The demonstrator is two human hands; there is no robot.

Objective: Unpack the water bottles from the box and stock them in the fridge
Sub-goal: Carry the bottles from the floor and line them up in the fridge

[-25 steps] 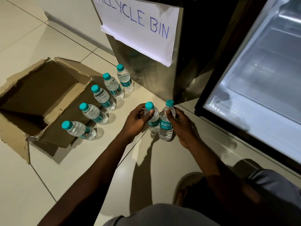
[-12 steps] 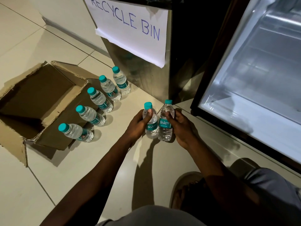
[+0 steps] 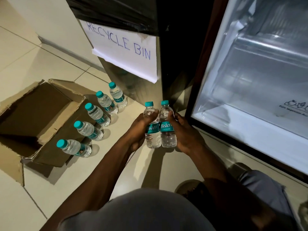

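1. Water bottles: seven in view, all clear with teal caps. Two are held side by side, touching each other, in front of the open fridge point(image 3: 253, 100); they appear lifted clear of the floor point(image 3: 50, 64), though contact cannot be ruled out.
2. Left hand point(image 3: 140, 129): fingers curled round the left held bottle point(image 3: 150, 129), gripping it at label height.
3. Right hand point(image 3: 185, 130): fingers curled round the right held bottle point(image 3: 166, 129), gripping it at the same height.
4. Remaining stock: a row of five bottles point(image 3: 95, 114) stands on the floor along the right edge of the cardboard box point(image 3: 33, 114), running from near the recycle bin point(image 3: 130, 52) toward the person.
5. Box status: flaps open; the visible interior shows no bottles. Unpacking therefore appears complete.
6. Fridge status: door open, interior lit. No bottles are visible inside, as far as the view reaches.
7. Step in hand (judgement): transfer of the first pair from floor to fridge; stocking has barely begun.
8. Next move calls for: carrying both bottles rightward over the lower edge of the fridge opening, keeping them upright, then setting them down on a flat interior surface and releasing each grip separately.
9. Caution: two bottles pressed together may slip against each other; maintain independent grips.
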